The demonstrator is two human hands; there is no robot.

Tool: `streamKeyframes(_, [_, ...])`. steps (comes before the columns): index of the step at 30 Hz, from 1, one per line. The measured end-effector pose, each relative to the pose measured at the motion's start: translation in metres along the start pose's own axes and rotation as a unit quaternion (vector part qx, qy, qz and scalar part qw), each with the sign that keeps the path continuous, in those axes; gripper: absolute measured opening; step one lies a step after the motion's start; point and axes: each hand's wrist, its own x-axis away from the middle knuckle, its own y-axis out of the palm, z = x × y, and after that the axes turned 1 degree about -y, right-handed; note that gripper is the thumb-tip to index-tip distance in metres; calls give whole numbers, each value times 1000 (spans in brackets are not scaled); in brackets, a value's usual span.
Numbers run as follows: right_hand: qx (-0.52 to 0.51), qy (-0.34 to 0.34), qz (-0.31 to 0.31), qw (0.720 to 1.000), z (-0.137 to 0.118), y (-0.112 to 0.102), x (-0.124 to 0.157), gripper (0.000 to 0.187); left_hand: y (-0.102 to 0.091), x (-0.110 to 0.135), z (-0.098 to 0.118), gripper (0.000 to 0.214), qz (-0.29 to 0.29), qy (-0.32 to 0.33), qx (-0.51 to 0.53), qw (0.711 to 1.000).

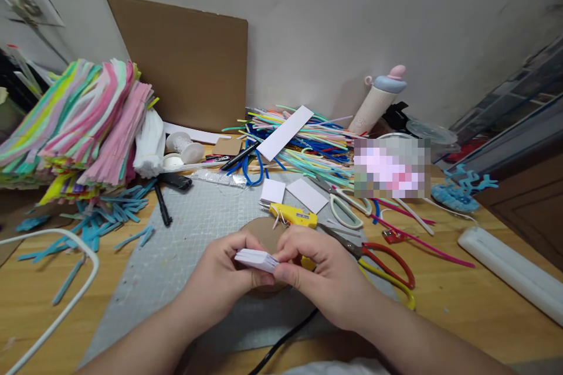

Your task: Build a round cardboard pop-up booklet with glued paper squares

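White card stack point(256, 259) pinched between left hand point(220, 275) and right hand point(323, 272), both gripping it.

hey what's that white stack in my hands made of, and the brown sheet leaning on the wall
White stack, pinched between left hand and right hand: looks like matte paper or thin foam board, with layered edges showing. Brown sheet: probably cardboard, plain matte brown and stiff enough to stand.
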Motion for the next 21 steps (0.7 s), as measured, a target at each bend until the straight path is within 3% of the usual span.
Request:
streamKeyframes(3, [92,1,-11,996,9,-14,-5,18,0,0,-1,24,17,5,-30,999])
streamKeyframes(5, [213,-11,38,976,16,-22,-10,18,-1,-1,-1,26,65,13,-15,998])
streamKeyframes(7, [353,-17,58,933,22,-24,-18,16,-2,-3,-1,32,140,20,35,989])
streamKeyframes(10, [500,-35,4,865,29,-17,-29,17,-7,-7,-2,42,218,10,118,969])
streamKeyframes(15, [622,-82,-53,777,27,1,-43,15,-12,-10,-3,43,211,-30,166,963])
streamKeyframes(18, [643,-90,-70,757,22,7,-47,15,-12,-10,-2,42,213,-28,171,962])
streamKeyframes(21, [598,-123,-72,789,15,2,-47,17,-12,-9,-3,40,214,-28,175,961])
